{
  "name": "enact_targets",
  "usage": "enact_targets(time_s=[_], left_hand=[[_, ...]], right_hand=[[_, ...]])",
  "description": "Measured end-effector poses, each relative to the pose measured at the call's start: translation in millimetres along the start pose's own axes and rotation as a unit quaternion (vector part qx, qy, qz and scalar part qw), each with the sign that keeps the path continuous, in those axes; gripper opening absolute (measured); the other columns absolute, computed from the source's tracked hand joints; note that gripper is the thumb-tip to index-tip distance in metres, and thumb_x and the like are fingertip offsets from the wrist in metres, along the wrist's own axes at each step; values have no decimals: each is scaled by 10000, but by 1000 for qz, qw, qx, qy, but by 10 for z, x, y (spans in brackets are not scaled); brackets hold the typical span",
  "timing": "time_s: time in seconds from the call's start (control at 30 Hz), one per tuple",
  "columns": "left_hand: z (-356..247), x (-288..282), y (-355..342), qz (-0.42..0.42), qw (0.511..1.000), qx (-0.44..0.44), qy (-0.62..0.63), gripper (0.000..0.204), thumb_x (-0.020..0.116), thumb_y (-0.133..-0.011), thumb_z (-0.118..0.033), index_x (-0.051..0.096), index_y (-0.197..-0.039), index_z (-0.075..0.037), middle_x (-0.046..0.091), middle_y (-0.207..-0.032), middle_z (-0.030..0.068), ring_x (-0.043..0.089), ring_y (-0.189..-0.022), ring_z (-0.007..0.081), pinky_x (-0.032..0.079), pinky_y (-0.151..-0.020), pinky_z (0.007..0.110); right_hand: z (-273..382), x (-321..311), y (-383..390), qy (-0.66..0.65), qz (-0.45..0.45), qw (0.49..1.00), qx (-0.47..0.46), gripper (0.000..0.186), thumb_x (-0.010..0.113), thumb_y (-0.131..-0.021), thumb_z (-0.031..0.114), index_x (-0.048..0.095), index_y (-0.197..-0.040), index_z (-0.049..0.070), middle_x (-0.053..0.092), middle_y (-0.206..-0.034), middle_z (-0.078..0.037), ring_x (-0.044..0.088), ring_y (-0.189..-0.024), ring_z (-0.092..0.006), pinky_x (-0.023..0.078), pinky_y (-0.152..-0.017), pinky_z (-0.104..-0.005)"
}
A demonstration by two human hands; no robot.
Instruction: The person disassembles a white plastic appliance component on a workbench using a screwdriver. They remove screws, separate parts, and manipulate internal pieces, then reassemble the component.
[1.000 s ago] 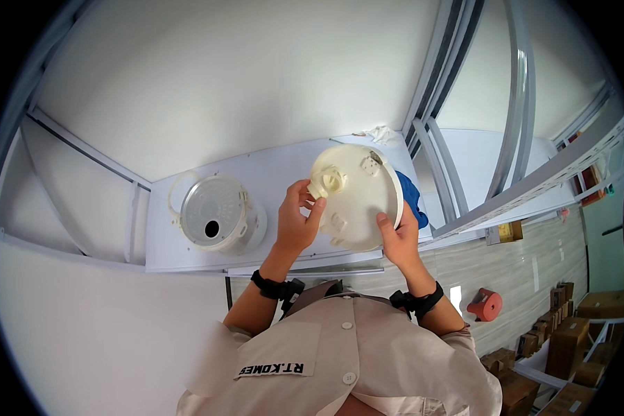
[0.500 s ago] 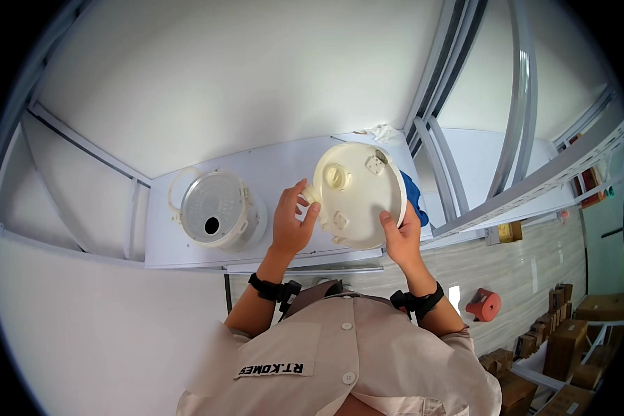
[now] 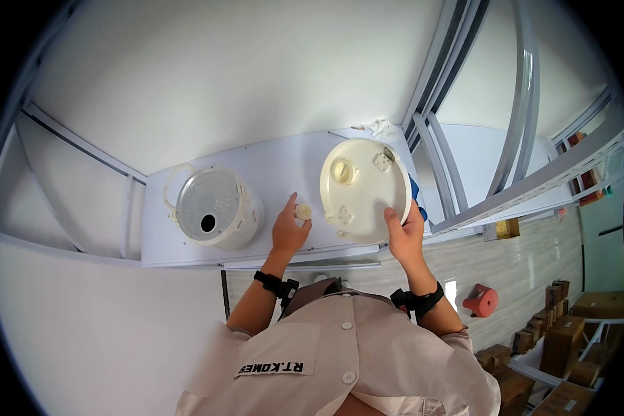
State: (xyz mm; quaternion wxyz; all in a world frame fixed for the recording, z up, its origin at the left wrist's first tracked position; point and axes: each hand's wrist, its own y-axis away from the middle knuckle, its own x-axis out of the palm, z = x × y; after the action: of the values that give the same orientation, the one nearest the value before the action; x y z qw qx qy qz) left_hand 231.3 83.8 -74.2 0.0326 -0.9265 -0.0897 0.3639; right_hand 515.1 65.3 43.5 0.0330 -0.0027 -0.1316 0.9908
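Note:
My left hand (image 3: 290,227) pinches a small round cream cap (image 3: 303,211) between thumb and fingers, over the bench. My right hand (image 3: 405,232) grips the lower right rim of a round cream plastic lid (image 3: 369,197), thumb on its face and the other fingers mostly behind. A raised ring (image 3: 344,172) stands near the lid's upper left edge, and a dark stain marks its upper right. Left of my hands, a white rice cooker (image 3: 251,223) with a side handle stands on the bench, topped by a silver metal plate (image 3: 211,197) with a dark round hole.
The white bench (image 3: 284,149) runs along a white wall. Behind the lid's right edge shows something blue (image 3: 416,191). A crumpled white cloth (image 3: 379,127) lies at the back. Metal frame posts rise at right. On the floor are a red stool (image 3: 481,301) and several cardboard boxes (image 3: 561,347).
The small cap has come away from the lid's left edge in my left hand, moving slightly down and left. The lid in my right hand has shifted a little right.

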Motion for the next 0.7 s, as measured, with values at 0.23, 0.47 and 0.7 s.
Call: enact_targets(time_s=[0.23, 0.47, 0.7], left_hand=[[134, 113, 46, 19, 994, 54, -92, 533, 860, -797, -206, 695, -1292, -96, 668, -1229, 141, 630, -1166, 357, 535, -991, 459], [172, 105, -20, 42, 996, -5, -75, 628, 862, -758, -167, 655, -1348, -108, 628, -1198, 143, 624, -1128, 366, 537, -979, 463], [-394, -163, -152, -19, 993, 42, -107, 569, 728, -799, -60, 625, -1357, -104, 637, -1224, 115, 631, -1156, 341, 554, -955, 451]], right_hand=[[3, -2, -16, 13, 0, 1000, 6, 373, 650, -1059, 190, 606, -1361, -24, 730, -1170, -98, 654, -1043, -147, 524, -914, -311], [-68, -23, -47, 18, 13, 1000, 3, 367, 649, -1060, 174, 606, -1367, -23, 725, -1160, -90, 640, -1015, -137, 515, -908, -300], [-14, 40, -81, 11, 15, 1000, 16, 353, 651, -1055, 153, 609, -1356, -27, 724, -1144, -80, 634, -1000, -123, 515, -887, -288]])
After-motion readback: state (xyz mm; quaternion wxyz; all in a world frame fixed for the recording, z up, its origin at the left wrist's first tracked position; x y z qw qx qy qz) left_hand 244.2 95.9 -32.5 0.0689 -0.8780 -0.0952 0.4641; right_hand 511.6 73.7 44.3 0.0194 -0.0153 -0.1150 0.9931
